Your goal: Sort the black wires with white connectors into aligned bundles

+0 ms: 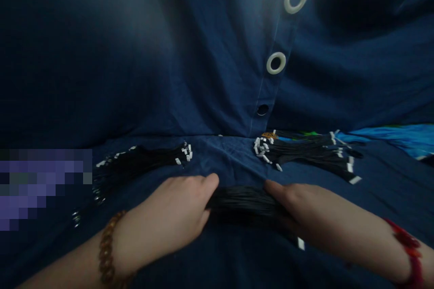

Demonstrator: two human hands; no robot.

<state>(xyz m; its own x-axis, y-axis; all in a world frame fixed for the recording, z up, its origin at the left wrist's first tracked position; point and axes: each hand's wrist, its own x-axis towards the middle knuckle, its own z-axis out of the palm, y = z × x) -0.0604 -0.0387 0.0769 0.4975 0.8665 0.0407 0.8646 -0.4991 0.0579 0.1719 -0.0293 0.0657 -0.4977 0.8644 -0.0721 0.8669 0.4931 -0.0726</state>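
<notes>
Between my two hands stretches a bundle of black cables (244, 199), blurred and dark. My left hand (190, 201) is closed around its left end, with the thumb along the top. Around its right end my right hand (294, 203) is closed too, and a white connector (300, 244) sticks out below that hand. Beyond my left hand lies another black cable bundle (145, 160) with small white tips. A further bundle of black cables (308, 151) with white connectors at both ends lies past my right hand.
Dark blue cloth (230, 158) lies under everything. Behind it hangs a blue curtain (203, 54) with pale ring eyelets (276, 63). Bright blue strands (393, 137) lie at the right edge. A blurred-out purple patch (40, 185) covers part of the left side.
</notes>
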